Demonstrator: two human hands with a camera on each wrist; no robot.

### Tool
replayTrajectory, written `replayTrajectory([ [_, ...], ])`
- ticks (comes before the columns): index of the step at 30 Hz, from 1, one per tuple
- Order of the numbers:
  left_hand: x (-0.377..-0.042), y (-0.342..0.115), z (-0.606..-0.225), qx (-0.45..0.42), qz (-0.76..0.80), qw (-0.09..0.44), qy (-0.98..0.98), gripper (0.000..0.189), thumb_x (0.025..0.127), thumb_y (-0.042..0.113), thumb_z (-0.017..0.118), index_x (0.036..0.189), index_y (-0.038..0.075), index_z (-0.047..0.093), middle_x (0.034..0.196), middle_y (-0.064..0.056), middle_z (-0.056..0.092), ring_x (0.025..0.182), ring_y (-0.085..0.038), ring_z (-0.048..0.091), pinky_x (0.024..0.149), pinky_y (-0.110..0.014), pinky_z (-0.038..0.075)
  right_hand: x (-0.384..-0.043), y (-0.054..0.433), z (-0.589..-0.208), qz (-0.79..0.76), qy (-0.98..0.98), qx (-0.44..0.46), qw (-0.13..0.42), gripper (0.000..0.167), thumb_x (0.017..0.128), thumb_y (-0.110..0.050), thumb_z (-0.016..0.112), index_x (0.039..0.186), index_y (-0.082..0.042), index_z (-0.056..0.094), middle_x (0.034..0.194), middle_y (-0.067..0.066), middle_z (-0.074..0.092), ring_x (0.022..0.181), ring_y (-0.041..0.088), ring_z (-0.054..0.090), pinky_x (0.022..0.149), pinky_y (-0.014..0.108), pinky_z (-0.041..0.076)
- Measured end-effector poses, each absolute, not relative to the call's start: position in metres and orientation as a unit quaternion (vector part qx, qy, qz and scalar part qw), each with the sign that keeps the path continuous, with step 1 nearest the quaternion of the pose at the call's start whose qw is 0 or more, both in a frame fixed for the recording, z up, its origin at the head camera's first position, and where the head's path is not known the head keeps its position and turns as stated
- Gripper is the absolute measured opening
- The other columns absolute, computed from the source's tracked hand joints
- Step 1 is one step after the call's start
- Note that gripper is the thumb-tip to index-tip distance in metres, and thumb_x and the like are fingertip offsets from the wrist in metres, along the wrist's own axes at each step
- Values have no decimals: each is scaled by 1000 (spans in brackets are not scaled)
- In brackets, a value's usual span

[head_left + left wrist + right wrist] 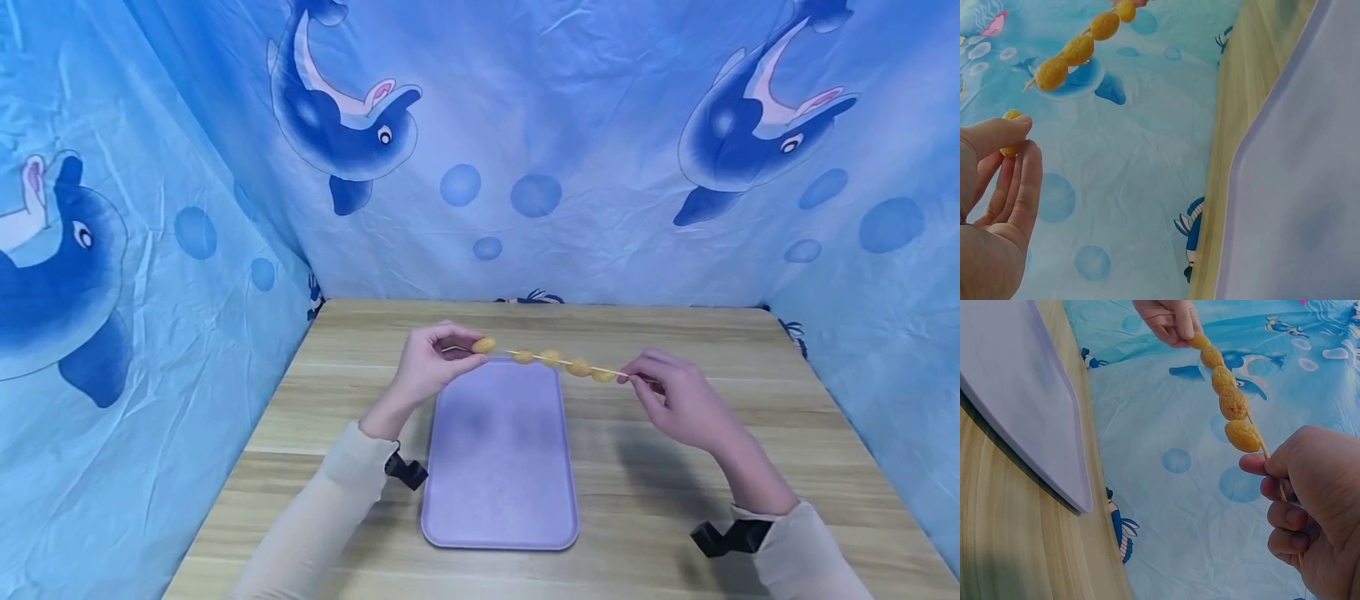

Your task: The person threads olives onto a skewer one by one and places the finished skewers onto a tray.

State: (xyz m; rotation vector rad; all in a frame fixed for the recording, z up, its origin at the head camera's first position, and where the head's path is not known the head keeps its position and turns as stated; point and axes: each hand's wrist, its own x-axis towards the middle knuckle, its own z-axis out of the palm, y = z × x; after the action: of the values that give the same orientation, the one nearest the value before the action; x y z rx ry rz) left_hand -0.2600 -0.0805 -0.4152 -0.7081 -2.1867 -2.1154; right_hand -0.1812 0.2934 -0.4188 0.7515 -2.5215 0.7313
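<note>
My left hand [429, 365] pinches a single golden oval ball [485, 344], wrinkled like a fried puff, between thumb and fingertips. Across from it, my right hand [678, 400] grips the lower end of a thin wooden skewer [1264, 447]. Several similar balls [1232, 403] are threaded along the skewer, which points left toward the loose ball. In the head view a short gap separates the skewer's tip from that ball. The left wrist view shows the loose ball [1010, 152] partly hidden by the thumb. Both hands are raised above the table.
A lavender rectangular tray [498, 467] lies on the wood-grain table [322, 400], below and between the hands. Blue cloth walls [600, 242] printed with dolphins stand behind and at both sides. Each wrist carries a black camera mount [407, 472].
</note>
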Motion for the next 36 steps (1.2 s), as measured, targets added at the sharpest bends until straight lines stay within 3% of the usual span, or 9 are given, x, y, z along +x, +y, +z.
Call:
replayTrajectory([
  [9,-260,-78,-416,-257,-662,14,-704,32,82,-13,83,113,-10,77,108,-24,75,87,-10,76,83,-29,68,-181,291,-417,261,-900,275,217,22,97,7,69,99,-13,77,89,-6,67,62,-2,41,51,17,43],
  [14,-259,-77,-416,-266,-654,3,-708,32,84,-11,82,116,-10,76,110,-23,77,89,-10,76,86,-32,69,-181,290,-417,261,-900,275,214,23,97,7,68,99,-14,78,88,-7,66,61,-2,40,51,17,42],
  [26,-258,-76,-416,-272,-639,-12,-719,30,91,-4,80,120,-8,76,112,-19,75,93,-8,75,88,-27,67,-183,290,-418,261,-892,292,227,27,94,11,68,100,-12,81,87,-8,65,59,-5,36,49,14,37],
  [36,-259,-74,-420,-283,-659,-31,-696,32,90,-6,81,120,-13,73,110,-22,73,94,-16,77,87,-30,68,-182,289,-419,257,-894,294,220,28,95,11,67,100,-13,81,88,-7,67,62,-4,40,50,16,40],
])
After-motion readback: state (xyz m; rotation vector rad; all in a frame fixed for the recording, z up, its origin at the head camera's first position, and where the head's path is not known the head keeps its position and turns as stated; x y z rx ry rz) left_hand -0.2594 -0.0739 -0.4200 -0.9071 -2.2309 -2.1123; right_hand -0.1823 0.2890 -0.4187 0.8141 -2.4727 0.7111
